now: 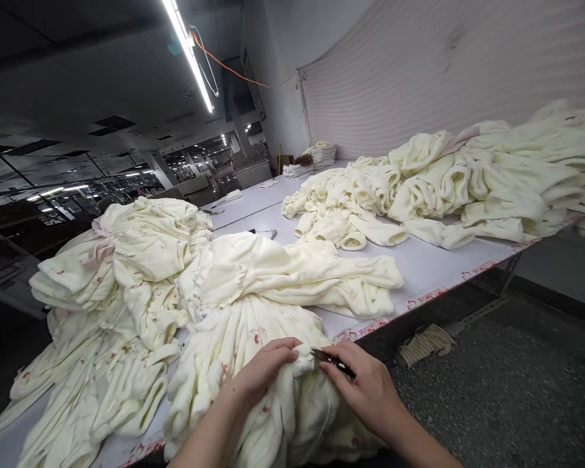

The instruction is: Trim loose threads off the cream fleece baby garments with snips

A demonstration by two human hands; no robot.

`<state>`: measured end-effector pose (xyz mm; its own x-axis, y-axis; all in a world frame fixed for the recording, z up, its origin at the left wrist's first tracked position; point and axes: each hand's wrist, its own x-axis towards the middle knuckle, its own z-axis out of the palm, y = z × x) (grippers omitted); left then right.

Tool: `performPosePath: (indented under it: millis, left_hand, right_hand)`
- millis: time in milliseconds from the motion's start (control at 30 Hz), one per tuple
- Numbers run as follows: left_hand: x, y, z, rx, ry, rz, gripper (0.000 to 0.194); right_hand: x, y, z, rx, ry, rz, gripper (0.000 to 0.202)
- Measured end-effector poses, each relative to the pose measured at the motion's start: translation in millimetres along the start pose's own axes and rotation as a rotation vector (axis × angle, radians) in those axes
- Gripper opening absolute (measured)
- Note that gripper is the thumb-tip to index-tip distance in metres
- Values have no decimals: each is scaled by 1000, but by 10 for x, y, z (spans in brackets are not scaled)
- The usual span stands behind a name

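Note:
A pale cream fleece garment (268, 325) with small reddish marks lies over the near table edge, its lower part hanging down. My left hand (272, 364) pinches a gathered edge of it between thumb and fingers. Beside it on the right, my right hand (363, 377) is closed on a small dark cutting tool (335, 361), whose tip touches the same gathered edge. The part of the tool inside the palm is hidden.
More cream garments are heaped on the table (429, 266) at left (146, 247) and along the right (429, 175). Folded stacks (320, 156) stand at the far end. A striped cloth (426, 344) lies on the floor at right.

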<state>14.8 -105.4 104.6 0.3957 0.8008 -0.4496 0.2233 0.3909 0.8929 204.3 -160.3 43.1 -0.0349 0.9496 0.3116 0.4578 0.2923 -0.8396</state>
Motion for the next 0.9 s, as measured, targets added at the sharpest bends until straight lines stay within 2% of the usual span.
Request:
performPosePath:
  millis: [167,300,433,567,733,833,900]
  left_hand:
    - [7,-21,-14,-19,48,-46,21]
    - [3,-28,-20,-3,-6,-18,21]
    - [-6,-19,-26,11,-101,15,12]
    - [5,-37,-22,15,-76,34,14]
    - [18,-48,37,71,-116,78,16]
    - [-23,15,-32,81,-2,214,23]
    - [-75,90,-142,2,104,310,29]
  right_hand:
    - [-4,-21,5,-84,35,-16,23]
    - [-10,-36,-7,-161,37,-51,22]
    - [-16,-31,-13,-83,35,3,23]
    - [-34,-16,20,-41,30,10,23]
    - [-26,-27,69,33,56,35,24]
    - [-35,94,65,68,110,66,25]
    - [-52,246,63,59,190,171,27]
